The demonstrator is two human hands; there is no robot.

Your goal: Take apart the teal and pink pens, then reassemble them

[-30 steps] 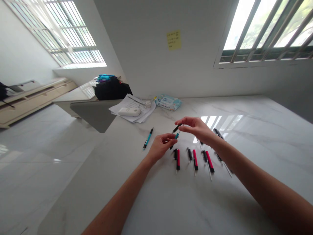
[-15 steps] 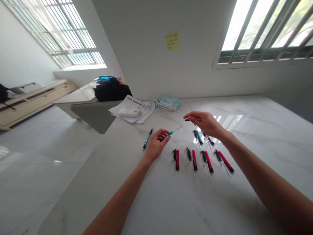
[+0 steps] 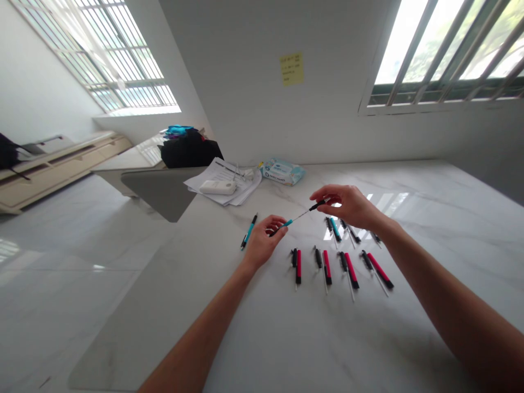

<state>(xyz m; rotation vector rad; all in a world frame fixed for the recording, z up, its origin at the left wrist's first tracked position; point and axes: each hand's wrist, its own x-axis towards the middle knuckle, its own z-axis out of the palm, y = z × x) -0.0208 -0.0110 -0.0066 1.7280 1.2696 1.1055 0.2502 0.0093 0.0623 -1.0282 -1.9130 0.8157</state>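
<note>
My left hand is closed around a blue pen barrel with a black lower end. A thin refill juts from the barrel toward the right. My right hand pinches a black pen top in line with the refill, at its far end; whether they touch is too small to tell. Left of my left hand lies a whole blue-and-black pen. Below my right hand lie a blue barrel and other pen parts, partly hidden by my wrist.
A row of several dismantled pens with red barrels lies nearer me on the marble table. Papers carrying a white device and a wipes pack are at the back. A yellow note is on the wall.
The black pen top in my right hand has turned and come level with the refill's end, showing more of its length. My left hand keeps its hold on the barrel.
</note>
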